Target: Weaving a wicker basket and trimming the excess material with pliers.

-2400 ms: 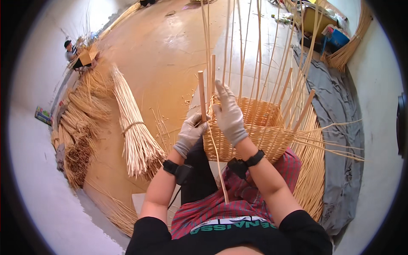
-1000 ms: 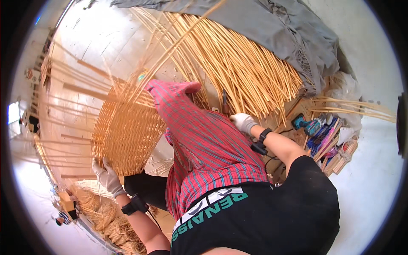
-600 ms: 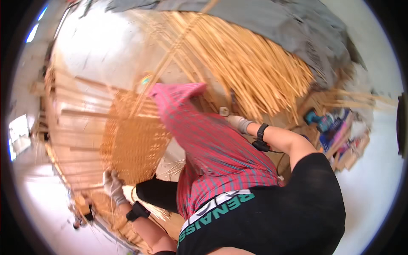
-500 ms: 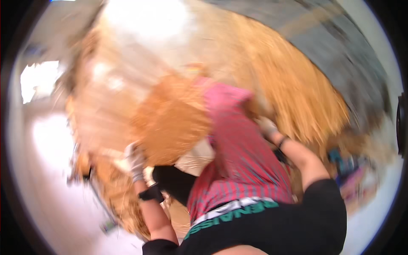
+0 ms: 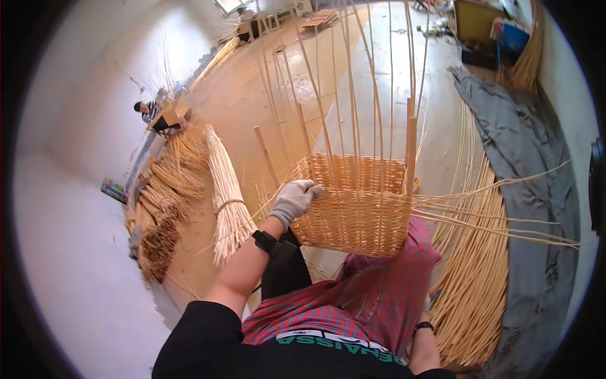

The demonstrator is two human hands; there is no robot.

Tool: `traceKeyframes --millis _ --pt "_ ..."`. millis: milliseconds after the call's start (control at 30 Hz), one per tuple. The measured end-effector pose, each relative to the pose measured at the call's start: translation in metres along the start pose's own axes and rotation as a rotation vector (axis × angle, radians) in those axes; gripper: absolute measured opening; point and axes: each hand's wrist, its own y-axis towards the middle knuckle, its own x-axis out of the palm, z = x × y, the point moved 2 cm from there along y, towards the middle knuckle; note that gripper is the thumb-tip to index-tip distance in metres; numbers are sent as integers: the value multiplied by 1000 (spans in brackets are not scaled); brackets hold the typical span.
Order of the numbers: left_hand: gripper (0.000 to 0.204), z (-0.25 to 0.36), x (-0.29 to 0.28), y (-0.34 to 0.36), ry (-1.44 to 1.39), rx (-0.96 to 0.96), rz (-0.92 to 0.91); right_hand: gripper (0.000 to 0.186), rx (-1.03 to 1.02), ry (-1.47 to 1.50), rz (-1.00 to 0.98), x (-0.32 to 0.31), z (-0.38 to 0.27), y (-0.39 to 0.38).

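A half-woven square wicker basket (image 5: 353, 211) rests on my lap, with tall bare stakes (image 5: 379, 95) rising from its rim. My left hand (image 5: 295, 199), in a grey glove, grips the basket's left corner at the rim. Low on my right side my right hand (image 5: 427, 304) hangs beside a red plaid cloth (image 5: 372, 297), close to the loose willow rods (image 5: 473, 284) on the floor. Only a sliver of its glove shows, so its grip is hidden. A few long rods (image 5: 505, 218) stick out sideways from the basket's right wall.
A tied bundle of pale rods (image 5: 226, 189) and heaps of darker willow (image 5: 165, 208) lie at my left. A grey cloth (image 5: 527, 164) covers the floor at right. Another person (image 5: 149, 112) sits far off by the wall. Boxes (image 5: 489, 25) stand at the back right.
The view has swung from the rod pile on my right back to the basket in front. My left hand kept hold of the basket. My right hand dropped to my side.
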Motion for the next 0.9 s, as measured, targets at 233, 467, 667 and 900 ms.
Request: traceKeyframes --millis 233,467,667,900 --pt "52 -8 27 -43 -251 458 381 25 424 1272 87 -109 -24 -30" --pt "20 49 100 -125 -703 482 -282 35 -86 1251 -22 -207 -293 -100" --pt "27 120 92 -130 -1027 480 -615 47 -733 676 -27 -169 -451 -87" --pt "19 95 10 -101 -839 521 -496 42 -1104 -43 68 -155 -554 -78"
